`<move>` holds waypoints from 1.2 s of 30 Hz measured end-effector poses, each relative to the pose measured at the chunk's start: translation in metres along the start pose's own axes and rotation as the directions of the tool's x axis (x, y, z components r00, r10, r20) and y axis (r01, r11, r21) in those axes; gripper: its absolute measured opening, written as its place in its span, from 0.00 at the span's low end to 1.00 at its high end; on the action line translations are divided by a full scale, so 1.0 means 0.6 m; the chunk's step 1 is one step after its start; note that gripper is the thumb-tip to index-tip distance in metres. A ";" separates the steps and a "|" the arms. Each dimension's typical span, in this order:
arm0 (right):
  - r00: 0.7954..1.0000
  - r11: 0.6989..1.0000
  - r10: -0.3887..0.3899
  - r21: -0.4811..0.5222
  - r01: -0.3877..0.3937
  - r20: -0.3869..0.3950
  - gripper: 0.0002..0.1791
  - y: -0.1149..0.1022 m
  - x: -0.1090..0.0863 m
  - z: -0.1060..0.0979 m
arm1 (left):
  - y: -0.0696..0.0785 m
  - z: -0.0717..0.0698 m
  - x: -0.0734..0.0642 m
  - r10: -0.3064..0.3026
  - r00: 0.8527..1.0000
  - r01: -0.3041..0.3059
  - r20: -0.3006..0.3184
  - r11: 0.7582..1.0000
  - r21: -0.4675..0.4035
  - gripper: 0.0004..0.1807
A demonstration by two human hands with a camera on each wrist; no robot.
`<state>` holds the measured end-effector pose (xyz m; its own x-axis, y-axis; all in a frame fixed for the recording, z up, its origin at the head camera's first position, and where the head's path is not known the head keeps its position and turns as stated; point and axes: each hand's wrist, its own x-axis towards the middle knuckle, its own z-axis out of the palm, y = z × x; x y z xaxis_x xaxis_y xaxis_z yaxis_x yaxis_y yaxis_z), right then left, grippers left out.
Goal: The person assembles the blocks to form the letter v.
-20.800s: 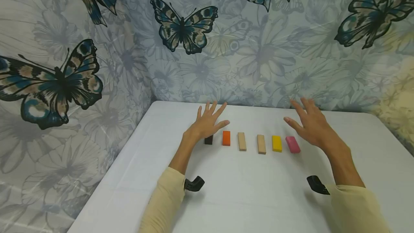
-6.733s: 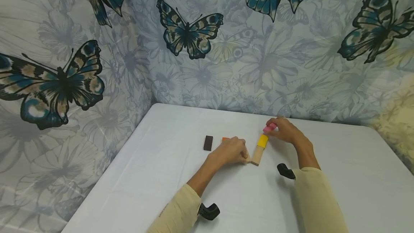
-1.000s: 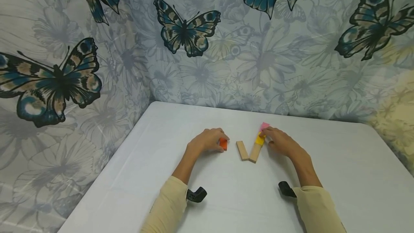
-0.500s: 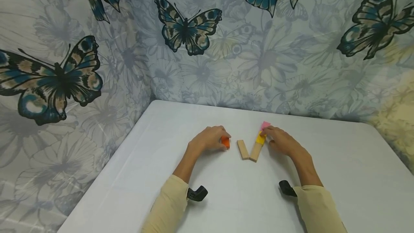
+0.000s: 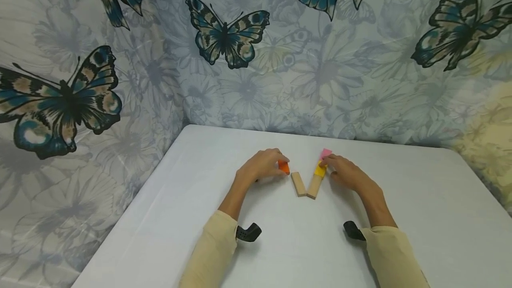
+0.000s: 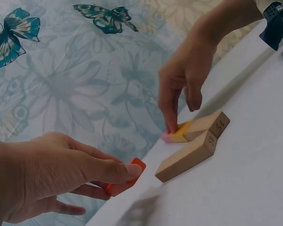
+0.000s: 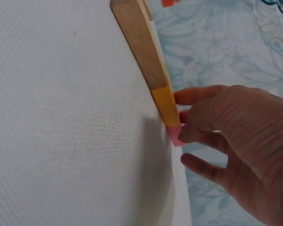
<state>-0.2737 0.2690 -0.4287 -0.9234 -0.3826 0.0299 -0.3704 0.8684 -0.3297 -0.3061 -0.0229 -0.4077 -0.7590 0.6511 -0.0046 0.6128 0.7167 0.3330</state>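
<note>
Orange block (image 5: pixel 284 167) moved rightward over white table (image 5: pixel 160 234), pinched in left grip (image 5: pixel 262 164); right grip (image 5: pixel 349 174) relaxed on yellow block (image 5: pixel 320 171); butterfly backdrop (image 5: pixel 256 106).

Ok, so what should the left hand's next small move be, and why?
Probably lower the orange block in the left hand to the table, against the far end of the left wooden block. It is pinched just off that bare end, while the right wooden block already has the yellow block at its far end.
</note>
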 end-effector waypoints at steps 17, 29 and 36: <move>0.999 0.999 0.027 -0.021 -0.027 0.021 0.21 -0.002 0.001 -0.004 | -0.014 0.032 0.059 0.012 0.996 -0.014 -0.090 1.000 -0.022 0.26; 0.999 0.999 0.038 -0.016 -0.037 0.018 0.21 -0.001 -0.001 0.002 | -0.019 0.056 0.058 -0.024 0.992 0.023 -0.125 1.000 -0.010 0.25; 0.999 0.999 0.030 -0.013 -0.030 0.013 0.22 -0.001 -0.003 0.000 | -0.014 0.055 0.059 -0.023 0.993 0.019 -0.113 0.999 -0.037 0.27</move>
<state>-0.2719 0.2689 -0.4287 -0.9329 -0.3600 0.0076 -0.3435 0.8835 -0.3186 -0.3307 0.0021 -0.4421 -0.7929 0.6020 0.0940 0.5897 0.7192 0.3674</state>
